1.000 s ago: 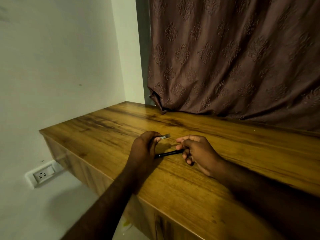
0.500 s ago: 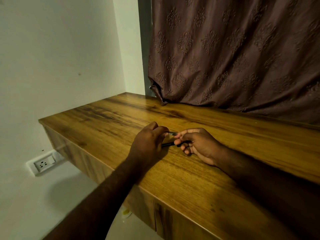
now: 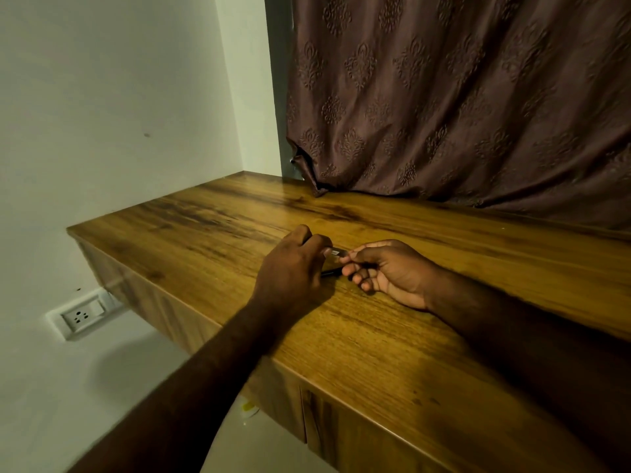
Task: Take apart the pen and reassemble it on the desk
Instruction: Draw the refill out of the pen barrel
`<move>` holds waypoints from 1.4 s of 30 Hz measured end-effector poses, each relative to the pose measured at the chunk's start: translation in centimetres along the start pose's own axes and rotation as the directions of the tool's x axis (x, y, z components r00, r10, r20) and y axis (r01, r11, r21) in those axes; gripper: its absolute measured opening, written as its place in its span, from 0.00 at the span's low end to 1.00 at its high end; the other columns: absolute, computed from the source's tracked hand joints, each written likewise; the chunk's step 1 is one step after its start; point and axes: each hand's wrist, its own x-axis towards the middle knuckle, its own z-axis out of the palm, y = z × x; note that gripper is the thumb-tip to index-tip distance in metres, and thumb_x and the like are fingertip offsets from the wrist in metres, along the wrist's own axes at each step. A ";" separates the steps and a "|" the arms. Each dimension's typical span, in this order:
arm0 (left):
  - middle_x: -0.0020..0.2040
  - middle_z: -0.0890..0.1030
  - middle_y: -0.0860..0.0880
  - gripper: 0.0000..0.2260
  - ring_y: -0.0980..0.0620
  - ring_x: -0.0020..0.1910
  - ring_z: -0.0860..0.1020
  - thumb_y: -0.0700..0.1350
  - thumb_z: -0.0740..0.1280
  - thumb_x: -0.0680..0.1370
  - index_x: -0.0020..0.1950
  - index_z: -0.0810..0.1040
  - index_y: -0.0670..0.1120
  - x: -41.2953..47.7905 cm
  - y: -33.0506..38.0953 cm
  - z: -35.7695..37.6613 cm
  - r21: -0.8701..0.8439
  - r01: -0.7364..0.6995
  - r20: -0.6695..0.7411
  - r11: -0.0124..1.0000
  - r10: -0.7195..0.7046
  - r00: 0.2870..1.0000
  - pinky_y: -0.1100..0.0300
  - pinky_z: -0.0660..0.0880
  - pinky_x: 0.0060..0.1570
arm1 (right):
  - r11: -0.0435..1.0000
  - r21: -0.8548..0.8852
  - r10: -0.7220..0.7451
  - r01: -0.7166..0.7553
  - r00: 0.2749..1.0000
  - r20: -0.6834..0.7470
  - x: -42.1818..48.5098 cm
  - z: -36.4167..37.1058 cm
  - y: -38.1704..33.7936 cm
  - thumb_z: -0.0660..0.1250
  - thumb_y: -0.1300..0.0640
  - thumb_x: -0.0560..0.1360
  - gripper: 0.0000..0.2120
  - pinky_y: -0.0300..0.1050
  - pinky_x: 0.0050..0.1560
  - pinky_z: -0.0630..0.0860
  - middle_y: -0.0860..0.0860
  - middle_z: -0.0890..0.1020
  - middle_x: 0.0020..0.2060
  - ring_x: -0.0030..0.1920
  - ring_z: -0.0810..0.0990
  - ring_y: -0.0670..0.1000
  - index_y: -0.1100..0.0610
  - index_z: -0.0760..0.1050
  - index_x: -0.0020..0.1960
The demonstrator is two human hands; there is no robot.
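Both hands have closed together: left hand (image 3: pixel 293 268) pinches a small silvery pen piece (image 3: pixel 336 252) against right hand (image 3: pixel 389 271), whose fingertips grip the light, slippery black pen barrel (image 3: pixel 330 273).

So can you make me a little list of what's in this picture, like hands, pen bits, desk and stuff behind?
left hand: over the desk, fingers pinching a small silvery pen piece
right hand: resting on the desk, fingertips meeting the same piece
black pen part: low between the hands, mostly hidden
desk: wooden
curtain: brown, patterned, behind the desk
wall socket: white, lower left
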 end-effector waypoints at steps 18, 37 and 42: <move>0.47 0.75 0.51 0.10 0.53 0.41 0.74 0.48 0.60 0.77 0.53 0.77 0.47 -0.1 -0.4 0.2 -0.127 0.023 -0.040 0.992 -0.028 0.999 0.52 0.75 0.38 | 0.997 0.012 -0.075 0.074 0.995 0.071 0.2 -0.6 0.5 0.64 0.61 0.77 0.08 0.38 0.27 0.73 0.55 0.82 0.34 0.29 0.78 0.48 0.60 0.80 0.42; 0.45 0.74 0.45 0.15 0.49 0.40 0.72 0.49 0.57 0.77 0.51 0.78 0.42 -0.3 0.9 -0.7 0.038 -0.112 -0.040 0.993 0.114 0.993 0.53 0.72 0.33 | 0.998 -0.035 -0.048 0.049 0.998 0.043 0.2 -0.4 0.4 0.58 0.67 0.74 0.09 0.39 0.26 0.73 0.57 0.82 0.34 0.28 0.78 0.50 0.63 0.78 0.45; 0.45 0.74 0.45 0.10 0.48 0.41 0.72 0.44 0.61 0.77 0.51 0.78 0.42 -0.4 0.9 -0.8 0.037 -0.087 -0.051 0.996 0.089 0.995 0.51 0.71 0.36 | 0.999 -0.038 -0.026 0.029 0.997 0.076 0.0 -0.4 0.3 0.57 0.68 0.72 0.11 0.39 0.25 0.73 0.57 0.81 0.33 0.28 0.77 0.49 0.63 0.78 0.44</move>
